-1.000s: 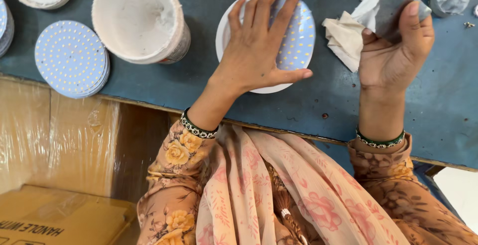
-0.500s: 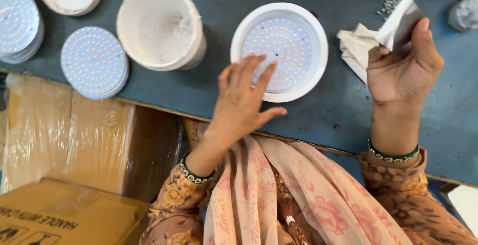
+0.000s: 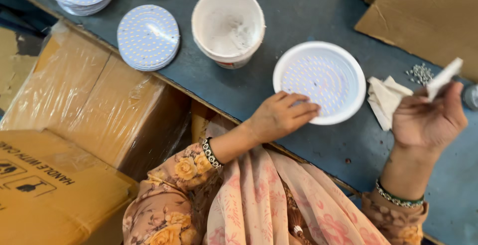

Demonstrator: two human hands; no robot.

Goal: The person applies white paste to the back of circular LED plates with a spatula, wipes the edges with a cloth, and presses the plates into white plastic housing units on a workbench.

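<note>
On blue table (image 3: 308, 6), left hand (image 3: 279, 118) touching white dish (image 3: 319, 82)

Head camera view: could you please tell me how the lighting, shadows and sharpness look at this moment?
Head view: soft, even light and only faint shadows on the blue table; the round white lamp housing is bright but keeps its dot pattern; the left hand at its rim is fairly sharp; the raised right hand and its white cloth are slightly motion-blurred; clear wrap on the cardboard box shows mild glare.

Orange sleeves with yellow and pink flowers, a pink flowery scarf in front, and a beaded bracelet on each wrist.
</note>
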